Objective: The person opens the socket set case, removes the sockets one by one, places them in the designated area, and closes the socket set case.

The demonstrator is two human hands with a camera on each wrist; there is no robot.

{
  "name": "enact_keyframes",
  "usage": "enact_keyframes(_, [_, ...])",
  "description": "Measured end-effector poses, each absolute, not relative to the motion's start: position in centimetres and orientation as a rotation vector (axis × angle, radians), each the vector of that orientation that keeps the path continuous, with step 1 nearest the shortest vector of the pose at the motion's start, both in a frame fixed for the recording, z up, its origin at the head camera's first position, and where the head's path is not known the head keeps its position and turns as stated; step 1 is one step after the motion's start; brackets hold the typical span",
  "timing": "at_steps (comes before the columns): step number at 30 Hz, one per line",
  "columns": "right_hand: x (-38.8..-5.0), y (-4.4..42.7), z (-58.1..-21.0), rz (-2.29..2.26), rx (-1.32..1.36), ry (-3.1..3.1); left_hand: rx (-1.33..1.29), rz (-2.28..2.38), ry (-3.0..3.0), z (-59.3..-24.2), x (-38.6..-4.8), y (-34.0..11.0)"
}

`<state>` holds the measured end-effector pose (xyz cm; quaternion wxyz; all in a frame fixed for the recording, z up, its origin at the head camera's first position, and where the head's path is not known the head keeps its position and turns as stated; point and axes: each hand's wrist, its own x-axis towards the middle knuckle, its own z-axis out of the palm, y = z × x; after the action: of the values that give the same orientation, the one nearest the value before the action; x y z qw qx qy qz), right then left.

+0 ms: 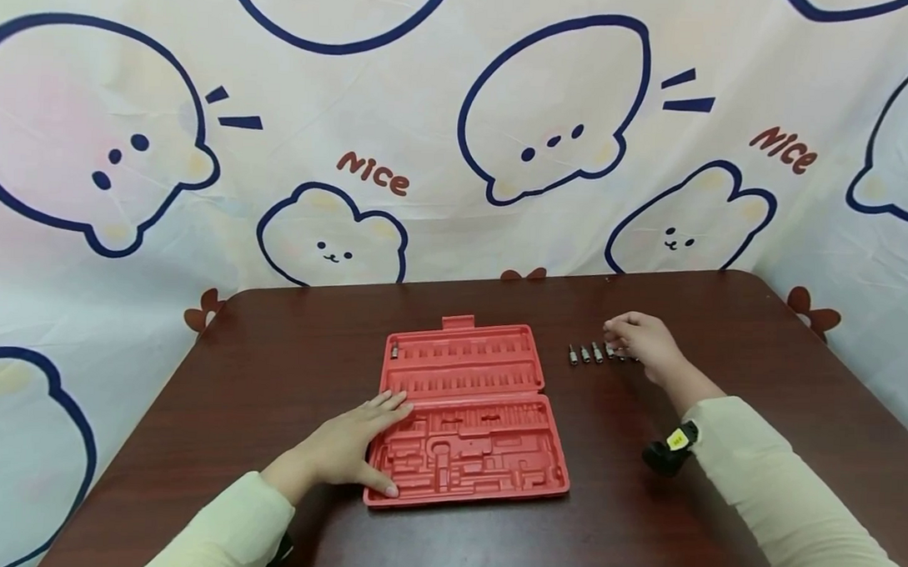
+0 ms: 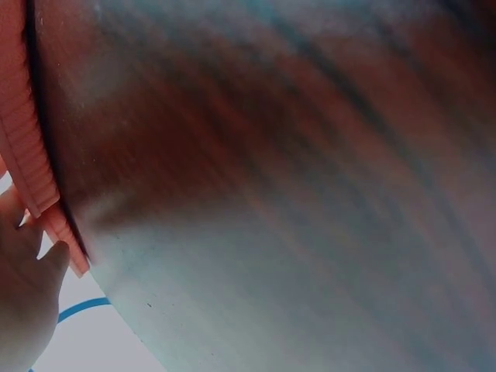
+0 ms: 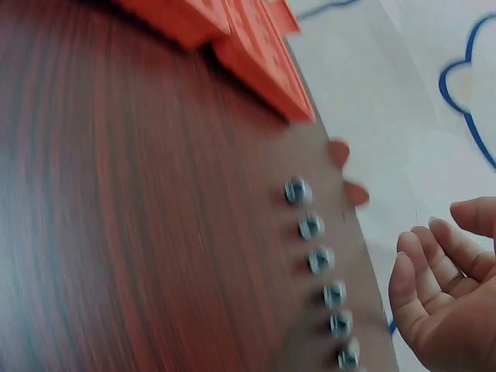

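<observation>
A red plastic tool case (image 1: 471, 390) lies unfolded on the table, with molded slots in both halves. One small metal socket (image 1: 395, 351) sits in the upper left of its lid. My left hand (image 1: 346, 447) rests on the case's left edge, fingers and thumb spread. To the right of the case, several small metal sockets (image 1: 585, 355) stand in a row. Over the row's right part hovers my right hand (image 1: 647, 344), fingers loosely bent. In the right wrist view, nothing shows between the thumb and fingers of that hand (image 3: 449, 291), beside the sockets (image 3: 321, 260).
The dark brown wooden table (image 1: 287, 344) bears the case and the sockets. Behind it hangs a white cloth (image 1: 426, 232) printed with blue cartoon outlines. A black device (image 1: 669, 454) with a yellow label is worn on the right wrist.
</observation>
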<state>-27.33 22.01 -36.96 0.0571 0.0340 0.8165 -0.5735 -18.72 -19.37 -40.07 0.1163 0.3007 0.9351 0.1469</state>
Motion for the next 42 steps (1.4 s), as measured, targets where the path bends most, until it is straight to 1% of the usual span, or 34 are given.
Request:
enact_keyframes(13, [-27.9,13.9,-37.4,-1.854,-0.046,2.288,0.885,0.429,2.740,-39.8,-18.5,-19.3])
enact_keyframes(20, [-28.2,9.1,-37.8,-1.884,-0.083,2.224,0.874,0.438,2.736,-39.7,-18.5,-19.4])
enact_keyframes(28, [-28.7,5.0,-38.5,-1.744,-0.162,2.288,0.910,0.436,2.747,-39.9,-18.6,-19.3])
enact_keyframes(34, [-29.2,2.7,-38.7,-1.591,-0.309,2.333,0.945,0.427,2.751,-40.1,-18.8,-19.0])
enact_keyframes(42, [-30.5,0.2,-38.6,-1.377,-0.463,2.410,0.909,0.434,2.741,-40.0,-18.7,-19.4])
